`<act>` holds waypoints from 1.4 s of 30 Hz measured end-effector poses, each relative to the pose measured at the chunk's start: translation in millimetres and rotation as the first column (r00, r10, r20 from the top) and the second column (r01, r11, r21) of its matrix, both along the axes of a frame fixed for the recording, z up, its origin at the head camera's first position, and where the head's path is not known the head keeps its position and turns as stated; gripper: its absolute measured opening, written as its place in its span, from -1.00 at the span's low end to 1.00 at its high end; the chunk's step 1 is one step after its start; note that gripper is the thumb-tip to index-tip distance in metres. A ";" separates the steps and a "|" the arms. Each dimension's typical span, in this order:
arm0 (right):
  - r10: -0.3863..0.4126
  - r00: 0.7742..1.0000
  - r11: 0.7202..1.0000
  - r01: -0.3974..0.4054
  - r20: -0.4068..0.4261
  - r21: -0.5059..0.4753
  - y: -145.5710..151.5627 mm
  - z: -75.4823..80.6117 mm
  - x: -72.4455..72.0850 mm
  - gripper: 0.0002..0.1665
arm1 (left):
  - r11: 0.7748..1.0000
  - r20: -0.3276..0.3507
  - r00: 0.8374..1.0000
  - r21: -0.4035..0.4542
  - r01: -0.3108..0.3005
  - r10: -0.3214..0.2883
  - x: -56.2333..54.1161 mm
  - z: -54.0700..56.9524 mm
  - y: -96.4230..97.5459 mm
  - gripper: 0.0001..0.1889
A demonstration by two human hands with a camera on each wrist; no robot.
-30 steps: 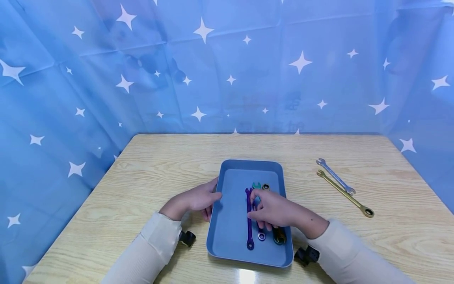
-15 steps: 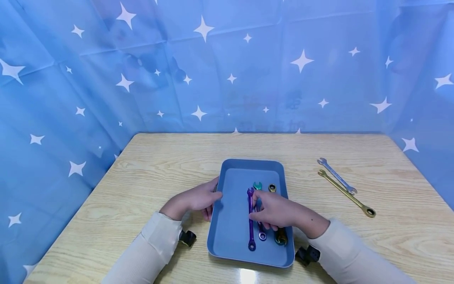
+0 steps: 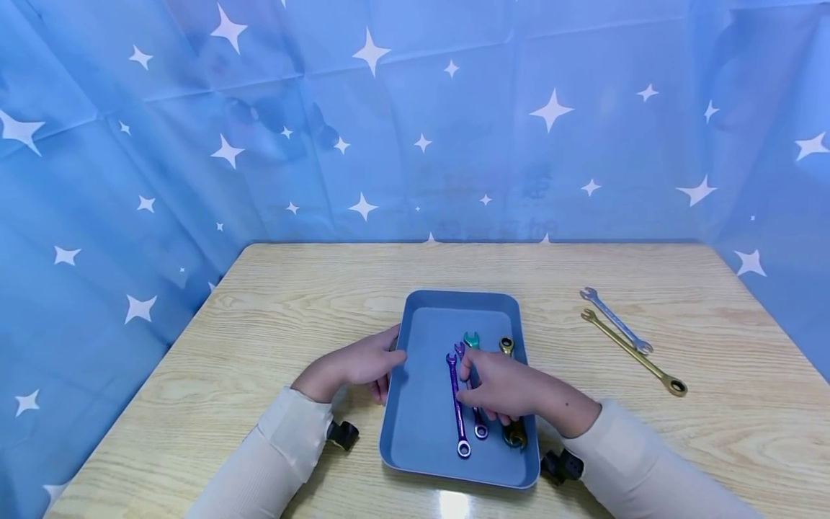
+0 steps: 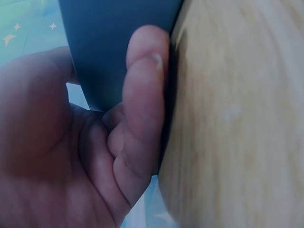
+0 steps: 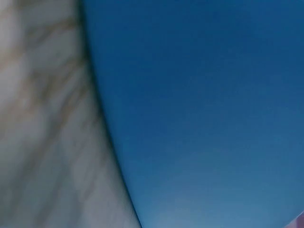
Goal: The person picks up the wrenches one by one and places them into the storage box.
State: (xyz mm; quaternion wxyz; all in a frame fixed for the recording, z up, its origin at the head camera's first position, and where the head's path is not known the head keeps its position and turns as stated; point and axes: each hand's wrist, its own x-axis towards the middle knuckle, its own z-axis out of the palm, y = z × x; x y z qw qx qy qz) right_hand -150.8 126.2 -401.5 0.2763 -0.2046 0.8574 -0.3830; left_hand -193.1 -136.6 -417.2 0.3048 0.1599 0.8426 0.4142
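The left hand pinches the tray; the half-curled right hand, hold unclear from here, might jostle the close-lying purple wrench.

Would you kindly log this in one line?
left hand: grips tray; right hand: over wrenches in tray; silver wrench, gold wrench: on table

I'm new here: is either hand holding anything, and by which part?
The left hand grips the blue tray by its left wall, thumb over the rim. Whether the right hand holds a wrench cannot be told.
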 end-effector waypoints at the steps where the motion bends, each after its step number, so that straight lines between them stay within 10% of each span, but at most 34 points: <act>1: -0.004 1.000 1.000 0.004 -0.001 0.002 -0.2 -0.3 0.2 -0.77 | 1.000 -0.001 1.000 -0.001 0.001 -0.001 0.0 -0.1 -0.1 -0.45; 28: 0.061 0.997 0.996 -0.064 -0.044 -0.070 2.6 2.1 0.4 -0.81 | 1.000 0.001 1.000 -0.001 0.004 -0.004 0.9 0.6 0.5 -0.44; 42: -0.083 0.954 0.995 0.065 -0.289 -0.071 8.5 18.9 1.3 -0.87 | 1.000 0.008 1.000 0.018 0.005 -0.005 1.9 1.1 1.2 -0.39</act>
